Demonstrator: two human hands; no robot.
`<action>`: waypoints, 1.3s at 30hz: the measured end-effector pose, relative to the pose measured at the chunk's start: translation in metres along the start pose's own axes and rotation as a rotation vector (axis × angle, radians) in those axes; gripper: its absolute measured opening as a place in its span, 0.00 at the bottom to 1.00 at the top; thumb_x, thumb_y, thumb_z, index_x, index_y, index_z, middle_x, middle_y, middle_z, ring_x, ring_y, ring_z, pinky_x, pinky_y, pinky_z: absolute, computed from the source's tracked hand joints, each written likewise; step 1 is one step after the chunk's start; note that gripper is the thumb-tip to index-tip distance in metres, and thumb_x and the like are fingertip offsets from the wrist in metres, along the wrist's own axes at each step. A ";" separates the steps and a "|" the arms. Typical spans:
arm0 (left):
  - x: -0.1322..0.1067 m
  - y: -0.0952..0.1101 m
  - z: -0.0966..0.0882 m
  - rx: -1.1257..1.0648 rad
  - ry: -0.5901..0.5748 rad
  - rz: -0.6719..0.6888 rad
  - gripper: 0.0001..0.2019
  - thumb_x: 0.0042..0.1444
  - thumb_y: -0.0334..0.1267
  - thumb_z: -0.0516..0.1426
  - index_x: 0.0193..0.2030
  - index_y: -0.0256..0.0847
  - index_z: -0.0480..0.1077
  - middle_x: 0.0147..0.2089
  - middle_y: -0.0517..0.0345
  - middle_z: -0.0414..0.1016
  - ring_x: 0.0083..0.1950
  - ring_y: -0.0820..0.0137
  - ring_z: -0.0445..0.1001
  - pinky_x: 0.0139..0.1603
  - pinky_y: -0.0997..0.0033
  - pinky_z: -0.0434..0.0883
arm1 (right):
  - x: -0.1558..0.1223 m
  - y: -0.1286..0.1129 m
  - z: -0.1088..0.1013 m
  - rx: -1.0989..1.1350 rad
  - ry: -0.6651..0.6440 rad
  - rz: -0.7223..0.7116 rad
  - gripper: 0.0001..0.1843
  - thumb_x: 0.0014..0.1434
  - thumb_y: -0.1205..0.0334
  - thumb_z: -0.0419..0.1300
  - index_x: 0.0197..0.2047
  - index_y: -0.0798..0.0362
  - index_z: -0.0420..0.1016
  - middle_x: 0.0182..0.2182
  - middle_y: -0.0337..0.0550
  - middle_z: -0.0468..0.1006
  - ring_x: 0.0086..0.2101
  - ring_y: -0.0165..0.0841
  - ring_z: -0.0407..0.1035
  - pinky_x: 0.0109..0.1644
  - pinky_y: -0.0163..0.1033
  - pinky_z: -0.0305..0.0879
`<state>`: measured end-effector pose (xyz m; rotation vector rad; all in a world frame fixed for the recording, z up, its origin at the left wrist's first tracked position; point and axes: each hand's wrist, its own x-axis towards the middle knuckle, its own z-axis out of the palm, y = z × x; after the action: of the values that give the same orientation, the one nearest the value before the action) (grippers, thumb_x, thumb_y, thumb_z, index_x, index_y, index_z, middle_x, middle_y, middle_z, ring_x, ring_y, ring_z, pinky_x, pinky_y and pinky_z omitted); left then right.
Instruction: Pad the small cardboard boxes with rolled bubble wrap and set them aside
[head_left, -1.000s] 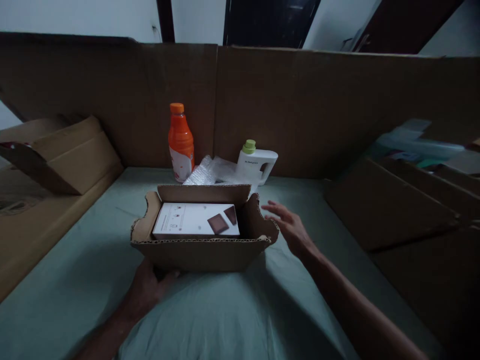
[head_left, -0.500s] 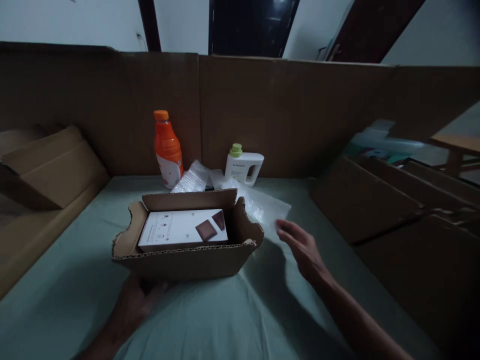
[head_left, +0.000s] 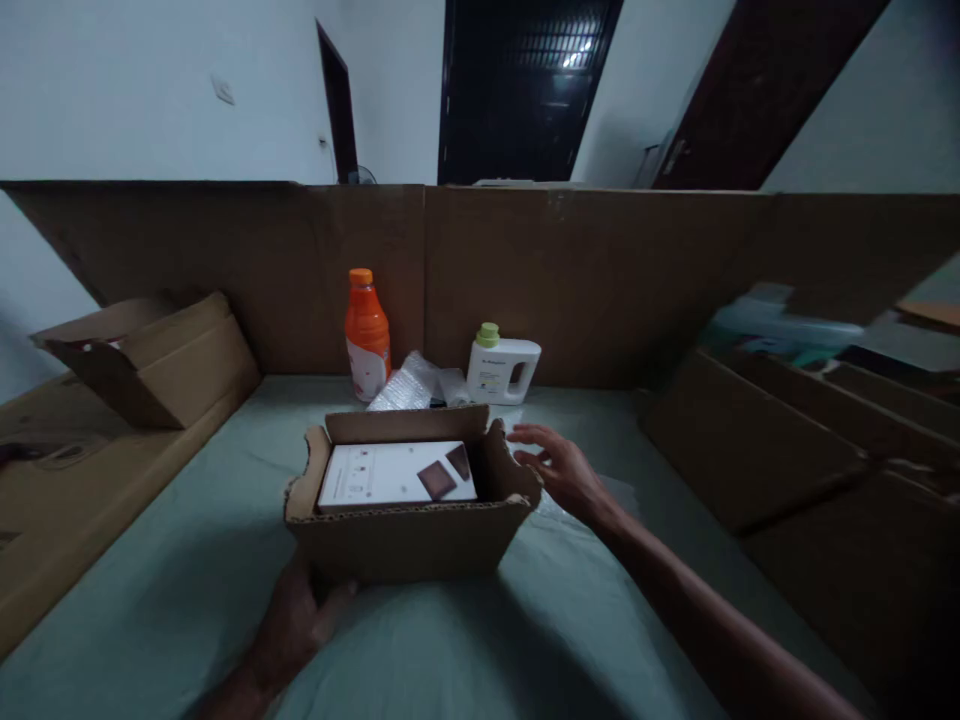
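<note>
While I watch from my distant station through the head camera, the left hand (head_left: 292,615) sits low against the near left corner of an open-topped cardboard box (head_left: 405,550). Its thumb points inward along the front wall and its fingers run out of sight by the base, so I cannot tell whether it grips the box or merely touches it. My right hand (head_left: 564,470) holds nothing that I can see; its fingers are loosely curved and spread just beside the box's right end, and I cannot make out whether the tips meet the rough-cut edge.

Between the two hands, inside that box, a white carton (head_left: 394,472) lies flat with brown squares printed on its upper face, nearer the box's left end. I see a clear plastic sheet (head_left: 621,495) spread on the green cloth (head_left: 420,665) around my right wrist. Beyond both hands, bubble wrap (head_left: 409,383) lies between an upright orange bottle (head_left: 367,335) and a white jug (head_left: 525,352) with a green cap, the jug being closer to my right hand. A cardboard box with raised flaps (head_left: 191,365) is farther out past my left hand, and brown cardboard (head_left: 757,440) stands well to the right of my right hand.
</note>
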<state>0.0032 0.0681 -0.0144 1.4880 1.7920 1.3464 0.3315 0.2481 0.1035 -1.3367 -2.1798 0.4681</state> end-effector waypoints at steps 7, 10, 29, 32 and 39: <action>-0.011 -0.019 0.009 0.067 0.092 0.081 0.27 0.57 0.45 0.57 0.63 0.39 0.67 0.47 0.44 0.80 0.52 0.50 0.78 0.58 0.47 0.74 | 0.166 -0.053 0.050 -0.154 -0.290 -0.267 0.26 0.58 0.71 0.58 0.60 0.52 0.76 0.40 0.45 0.84 0.39 0.37 0.77 0.45 0.38 0.69; -0.015 -0.025 0.016 0.088 0.104 0.072 0.28 0.60 0.44 0.54 0.67 0.40 0.64 0.48 0.43 0.79 0.56 0.48 0.76 0.60 0.44 0.73 | 0.208 -0.072 0.077 -0.197 -0.434 -0.356 0.30 0.54 0.73 0.62 0.61 0.48 0.75 0.35 0.41 0.84 0.36 0.34 0.76 0.42 0.34 0.66; -0.002 -0.011 0.000 0.042 0.020 0.118 0.25 0.55 0.46 0.59 0.58 0.36 0.68 0.46 0.43 0.79 0.51 0.50 0.79 0.51 0.52 0.78 | 0.102 0.022 -0.019 0.399 0.216 -0.009 0.11 0.56 0.54 0.58 0.39 0.52 0.71 0.33 0.44 0.79 0.32 0.32 0.72 0.36 0.37 0.68; -0.001 -0.006 -0.004 0.046 0.025 0.073 0.24 0.55 0.47 0.59 0.56 0.37 0.68 0.46 0.45 0.78 0.52 0.50 0.78 0.53 0.53 0.77 | 0.033 0.068 -0.038 0.501 0.312 0.187 0.16 0.49 0.49 0.62 0.38 0.50 0.71 0.34 0.43 0.80 0.29 0.33 0.73 0.32 0.37 0.68; -0.003 -0.009 -0.006 0.085 0.033 -0.003 0.25 0.53 0.54 0.59 0.51 0.38 0.68 0.45 0.46 0.78 0.49 0.50 0.78 0.53 0.53 0.76 | -0.114 0.124 -0.047 0.429 0.547 0.509 0.19 0.43 0.53 0.62 0.39 0.52 0.73 0.37 0.49 0.79 0.35 0.39 0.74 0.32 0.38 0.68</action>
<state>-0.0056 0.0635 -0.0205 1.5150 1.8930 1.3152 0.4895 0.2028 0.0437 -1.5356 -1.2116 0.6245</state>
